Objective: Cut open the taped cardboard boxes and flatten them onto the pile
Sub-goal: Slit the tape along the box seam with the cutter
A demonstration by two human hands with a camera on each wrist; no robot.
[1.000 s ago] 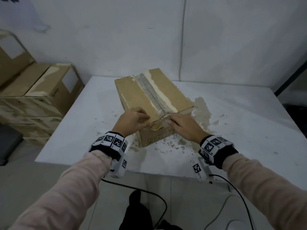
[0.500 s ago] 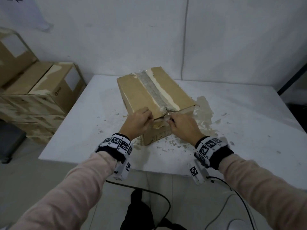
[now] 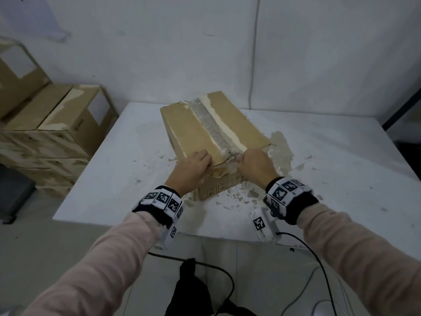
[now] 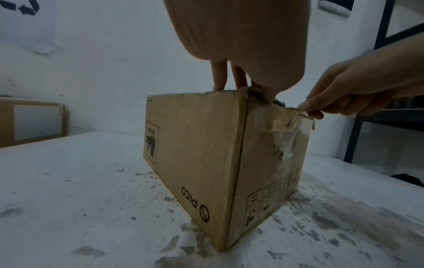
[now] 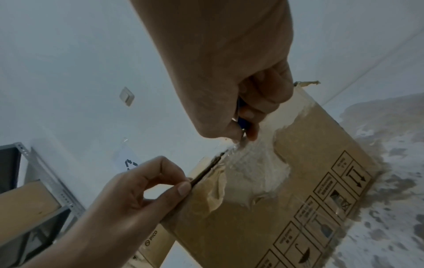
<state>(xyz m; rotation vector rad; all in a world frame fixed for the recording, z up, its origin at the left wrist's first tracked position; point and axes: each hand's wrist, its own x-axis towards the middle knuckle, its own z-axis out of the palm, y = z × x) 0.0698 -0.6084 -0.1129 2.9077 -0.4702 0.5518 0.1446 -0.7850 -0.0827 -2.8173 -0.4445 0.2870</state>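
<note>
Nearest the camera, two pale pink sleeves are seen extending toward the desk, each wrist being wrapped in a black band carrying printed square markers. Dark cables are seen trailing over the floor below the near edge of the desk.

The left hand is being held at the near top edge of the cardboard box. Its fingers are curled, and the edge of the top flap is being pinched between thumb and fingertips, left of the seam.

The right hand is clenched around a small cutter, of which only a blue part and a metal tip are showing between the fingers. The tip is being held at the near end of the tape strip, where torn tape is hanging over the near face of the box.

The box is standing on the desk, near the middle of its near edge and set at an angle to it. The tape strip is running along the top seam toward the far edge. Paper scraps are lying scattered around the box base.

Beyond the left edge of the desk, stacked cardboard boxes are standing against the white wall.
</note>
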